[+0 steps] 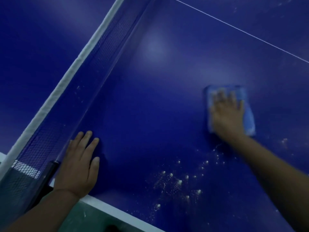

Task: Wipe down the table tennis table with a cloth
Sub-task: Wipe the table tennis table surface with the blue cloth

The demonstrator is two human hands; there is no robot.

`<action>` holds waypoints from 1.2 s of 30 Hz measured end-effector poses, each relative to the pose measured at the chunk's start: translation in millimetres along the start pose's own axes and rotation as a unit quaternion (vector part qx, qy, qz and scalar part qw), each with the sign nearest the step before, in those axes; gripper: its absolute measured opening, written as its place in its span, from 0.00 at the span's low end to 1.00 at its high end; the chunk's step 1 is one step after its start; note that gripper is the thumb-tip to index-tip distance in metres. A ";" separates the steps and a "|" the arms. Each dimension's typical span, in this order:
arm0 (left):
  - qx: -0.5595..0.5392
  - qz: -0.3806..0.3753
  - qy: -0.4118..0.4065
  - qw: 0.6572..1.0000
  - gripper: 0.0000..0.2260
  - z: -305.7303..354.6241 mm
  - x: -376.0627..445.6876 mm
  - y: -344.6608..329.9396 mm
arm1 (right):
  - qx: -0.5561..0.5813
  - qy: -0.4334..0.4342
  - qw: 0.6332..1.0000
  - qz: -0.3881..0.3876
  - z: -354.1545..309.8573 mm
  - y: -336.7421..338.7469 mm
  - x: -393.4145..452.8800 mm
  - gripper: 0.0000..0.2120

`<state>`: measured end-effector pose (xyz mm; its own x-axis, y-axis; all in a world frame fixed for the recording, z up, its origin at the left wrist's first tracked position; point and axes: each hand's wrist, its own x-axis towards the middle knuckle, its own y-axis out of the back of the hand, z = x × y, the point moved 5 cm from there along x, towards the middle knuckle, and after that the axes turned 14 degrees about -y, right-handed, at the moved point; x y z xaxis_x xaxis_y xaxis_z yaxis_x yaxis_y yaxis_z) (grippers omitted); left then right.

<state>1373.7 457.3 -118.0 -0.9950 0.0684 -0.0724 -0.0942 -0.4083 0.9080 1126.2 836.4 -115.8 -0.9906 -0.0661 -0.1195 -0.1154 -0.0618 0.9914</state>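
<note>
The right hand (225, 113) presses flat, fingers spread, on the blue cloth (249, 118) mid-table (150, 97); the left hand (80, 163) rests flat, fingers together, beside the net (55, 131) at the white edge (117, 213). White crumbs (179, 181) lie between.

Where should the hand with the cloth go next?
Probably toward the near edge: the right hand presses the blue cloth flat on the table tennis table, and the white crumbs lie unwiped just nearer than it.
</note>
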 end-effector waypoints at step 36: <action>0.017 0.016 -0.018 1.000 0.27 -7.1 -1.3 -4.0 | -0.003 0.435 0.900 -0.019 -100.0 -21.5 -143.2 0.24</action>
<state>1375.2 452.4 -124.5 -0.9957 0.0880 -0.0290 -0.0604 -0.3793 0.9233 1277.8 747.5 -125.3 -0.5542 -0.8183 -0.1525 -0.1445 -0.0858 0.9858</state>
